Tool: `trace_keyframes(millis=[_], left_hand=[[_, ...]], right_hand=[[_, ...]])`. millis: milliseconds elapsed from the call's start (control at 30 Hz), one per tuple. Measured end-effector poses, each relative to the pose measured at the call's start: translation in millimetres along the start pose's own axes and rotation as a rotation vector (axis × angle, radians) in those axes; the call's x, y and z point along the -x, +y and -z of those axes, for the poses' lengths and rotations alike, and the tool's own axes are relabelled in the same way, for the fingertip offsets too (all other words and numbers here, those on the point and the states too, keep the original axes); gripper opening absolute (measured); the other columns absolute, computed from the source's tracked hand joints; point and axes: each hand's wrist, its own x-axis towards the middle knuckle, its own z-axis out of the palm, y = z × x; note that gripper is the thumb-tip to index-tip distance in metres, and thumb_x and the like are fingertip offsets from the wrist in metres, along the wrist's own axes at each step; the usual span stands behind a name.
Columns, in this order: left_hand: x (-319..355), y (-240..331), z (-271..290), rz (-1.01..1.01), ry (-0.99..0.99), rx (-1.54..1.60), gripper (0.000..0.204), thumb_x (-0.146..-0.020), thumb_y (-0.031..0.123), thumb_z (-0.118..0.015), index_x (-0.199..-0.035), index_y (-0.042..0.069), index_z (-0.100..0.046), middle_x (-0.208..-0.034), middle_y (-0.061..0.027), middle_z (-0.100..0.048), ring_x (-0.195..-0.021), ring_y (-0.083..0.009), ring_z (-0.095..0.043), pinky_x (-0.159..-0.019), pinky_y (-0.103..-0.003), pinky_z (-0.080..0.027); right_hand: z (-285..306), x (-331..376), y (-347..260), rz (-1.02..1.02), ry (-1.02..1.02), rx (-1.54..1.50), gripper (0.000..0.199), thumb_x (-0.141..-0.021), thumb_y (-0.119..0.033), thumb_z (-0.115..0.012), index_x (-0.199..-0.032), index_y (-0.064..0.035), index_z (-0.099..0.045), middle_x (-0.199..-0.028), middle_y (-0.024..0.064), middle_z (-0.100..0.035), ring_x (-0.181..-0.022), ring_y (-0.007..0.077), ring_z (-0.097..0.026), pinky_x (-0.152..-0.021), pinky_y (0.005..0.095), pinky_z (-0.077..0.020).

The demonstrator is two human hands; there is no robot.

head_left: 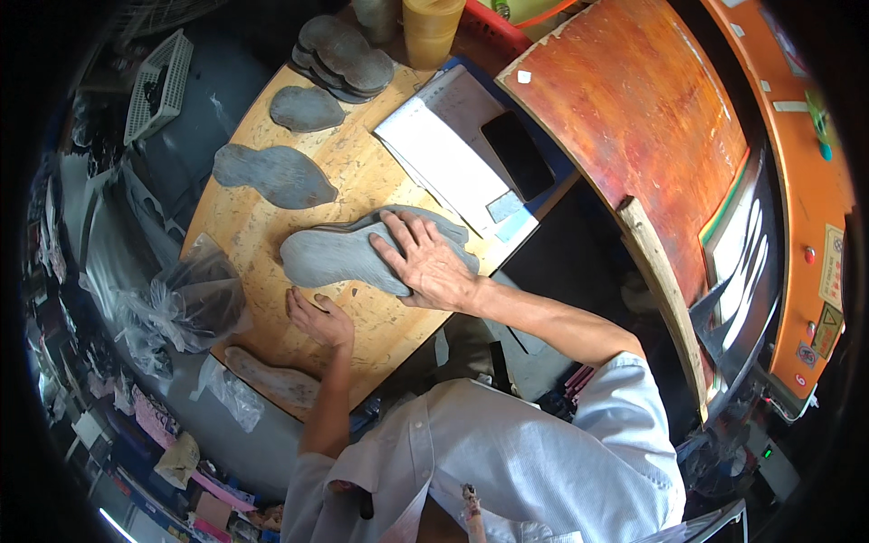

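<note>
A stack of grey, sole-shaped sheets (330, 258) lies on the wooden table, its pieces slightly out of line. My right hand (437, 271) rests on the right part of this stack, fingers spread over the top sheet and thumb by its near edge. Just off the near left side of the stack, my left hand (321, 319) is palm up with its fingers apart and nothing visible in it. Farther off lie a single grey insole shape (276, 176), a small grey oval piece (306, 109) and a pile of grey soles (342, 56).
White papers (448, 158) and a black phone (517, 156) lie right of the stack. A yellowish cup (433, 32) stands at the far edge. Clear plastic bags (195, 294) hang at the table's left edge (213, 213). A reddish board (634, 118) rises on the right.
</note>
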Motion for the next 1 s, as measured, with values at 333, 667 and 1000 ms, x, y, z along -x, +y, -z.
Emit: trace_keyframes(millis=[333, 667, 1000], left_hand=[[0.5, 1.2, -3.5, 0.077, 0.008, 0.027, 0.054, -0.102, 0.030, -0.050, -0.146, -0.002, -0.054, -0.153, -0.0194, -0.051, -0.139, -0.0384, -0.047, -0.114, -0.053, -0.037], [2.7, -39.3, -34.8, -0.105, 0.163, 0.089, 0.058, -0.106, 0.038, -0.052, -0.148, -0.002, -0.051, -0.149, -0.0233, -0.055, -0.136, -0.0447, -0.050, -0.113, -0.058, -0.037], [12.6, 54.0, 51.0, -0.324, -0.241, 0.672, 0.050, -0.093, 0.001, -0.059, -0.142, -0.004, -0.055, -0.147, -0.0236, -0.055, -0.137, -0.0405, -0.050, -0.118, -0.049, -0.036]], right_hand=[[12.9, 9.1, -35.0, -0.164, 0.036, -0.141, 0.109, -0.059, -0.036, -0.089, -0.152, 0.0033, -0.047, -0.153, 0.0316, -0.041, -0.136, 0.0470, -0.044, -0.116, 0.0552, -0.0364], [16.3, 244.6, -128.6, -0.861, 0.265, -1.053, 0.105, -0.070, -0.045, -0.086, -0.150, 0.0117, -0.048, -0.143, 0.0314, -0.058, -0.133, 0.0400, -0.057, -0.115, 0.0456, -0.0442], [12.3, 445.1, -257.1, -1.408, 1.131, -1.296, 0.100, -0.076, -0.048, -0.077, -0.155, 0.0055, -0.046, -0.130, 0.0268, -0.063, -0.123, 0.0356, -0.060, -0.110, 0.0485, -0.0441]])
